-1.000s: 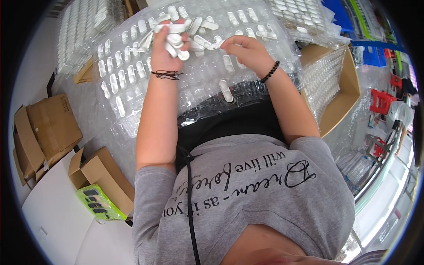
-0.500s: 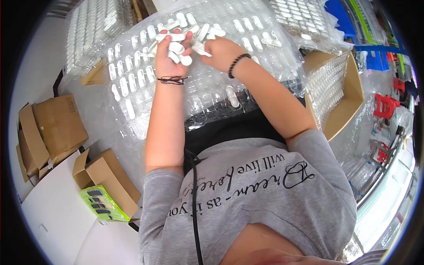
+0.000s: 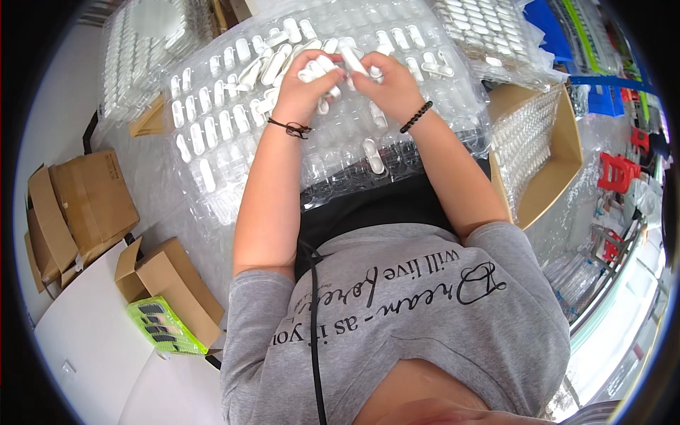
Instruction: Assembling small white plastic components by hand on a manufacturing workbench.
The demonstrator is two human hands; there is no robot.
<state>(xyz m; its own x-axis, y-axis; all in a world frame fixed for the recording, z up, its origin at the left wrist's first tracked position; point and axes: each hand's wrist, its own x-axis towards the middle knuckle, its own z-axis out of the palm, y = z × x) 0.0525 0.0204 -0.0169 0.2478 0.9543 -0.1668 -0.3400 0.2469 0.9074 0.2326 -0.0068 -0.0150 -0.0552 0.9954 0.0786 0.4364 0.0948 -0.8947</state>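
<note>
A clear plastic tray (image 3: 331,150) with rows of oval pockets lies in front of me, many of them filled with small white oval plastic pieces. My left hand (image 3: 303,91) is closed around several white oval pieces (image 3: 316,69), which bunch up between thumb and fingers. Close beside it, my right hand (image 3: 391,86) pinches one longer white piece (image 3: 352,61) with thumb and fingertips. Beyond my left hand, a loose heap of white pieces (image 3: 273,67) lies on the tray. One piece (image 3: 372,156) sits alone near the tray's front edge.
Stacked trays of white pieces (image 3: 134,71) stand at the far left, more (image 3: 489,32) at the far right. An open carton (image 3: 559,166) holding clear trays is on my right. Brown cardboard boxes (image 3: 99,202) stand at left, and red stools (image 3: 618,171) at far right.
My left hand has turned from palm-up to thumb-side up and moved slightly right with its pieces. The right hand has shifted right, and both hands now nearly meet.
</note>
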